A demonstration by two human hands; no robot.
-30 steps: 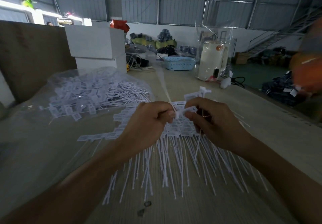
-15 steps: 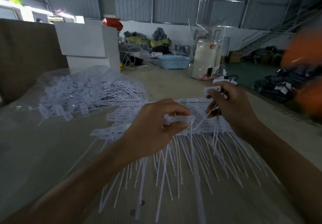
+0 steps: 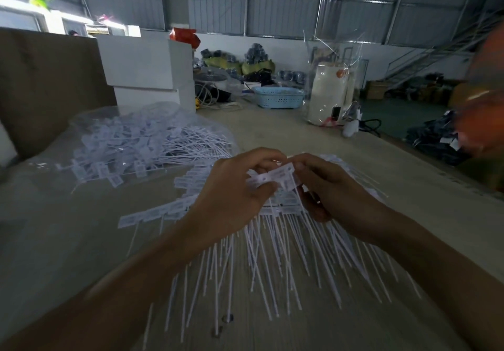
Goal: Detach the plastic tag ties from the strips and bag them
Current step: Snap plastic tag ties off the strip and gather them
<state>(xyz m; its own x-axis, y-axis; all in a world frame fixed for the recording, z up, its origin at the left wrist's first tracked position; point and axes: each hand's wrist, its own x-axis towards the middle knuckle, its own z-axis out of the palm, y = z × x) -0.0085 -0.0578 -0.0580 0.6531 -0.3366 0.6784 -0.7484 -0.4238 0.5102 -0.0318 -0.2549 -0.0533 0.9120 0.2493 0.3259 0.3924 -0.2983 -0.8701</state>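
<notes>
Tag ties held between both hands

Bag [image 3: 90, 143] of loose ties lies far left on the surface [image 3: 272, 132]. Left hand [image 3: 234, 195] and right hand [image 3: 330, 189] each pinch the white tag strip [image 3: 272, 177], grip clamped, above the fanned ties [image 3: 286, 255].

- The left hand [image 3: 234, 195] is curled, back up, thumb and fingertips pinching at the centre.
- The right hand [image 3: 331, 187] faces it, fingers bent, pinching close beside the left.
- Both bare forearms reach in from the bottom corners.
</notes>
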